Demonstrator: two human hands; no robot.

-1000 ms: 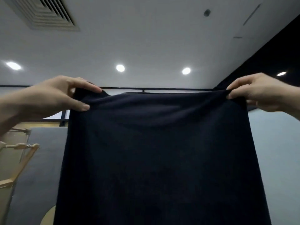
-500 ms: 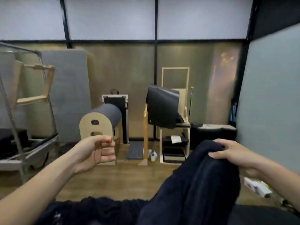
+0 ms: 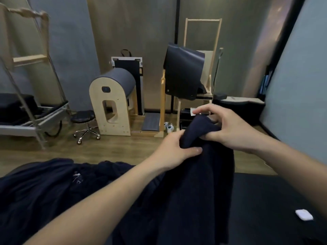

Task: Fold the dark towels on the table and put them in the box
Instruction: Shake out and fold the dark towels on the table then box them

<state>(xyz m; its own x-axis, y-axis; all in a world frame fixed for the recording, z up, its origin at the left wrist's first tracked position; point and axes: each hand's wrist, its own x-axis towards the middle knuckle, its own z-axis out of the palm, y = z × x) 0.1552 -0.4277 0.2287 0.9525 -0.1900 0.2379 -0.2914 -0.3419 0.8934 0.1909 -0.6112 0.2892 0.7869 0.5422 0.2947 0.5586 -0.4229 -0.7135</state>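
Pinching the dark towel [image 3: 194, 183] at its top with your left hand [image 3: 174, 150] and right hand [image 3: 228, 129], line up the corners before you lay it flat.

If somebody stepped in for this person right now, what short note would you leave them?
Left hand: grips the bunched top of a dark towel.
Right hand: holds the same top, right beside it.
The towel hangs from both hands over the black table; a heap of dark towels lies at the left.
Done: no folded towel or box in view.
Left: fold this towel, then the heap, and box them.
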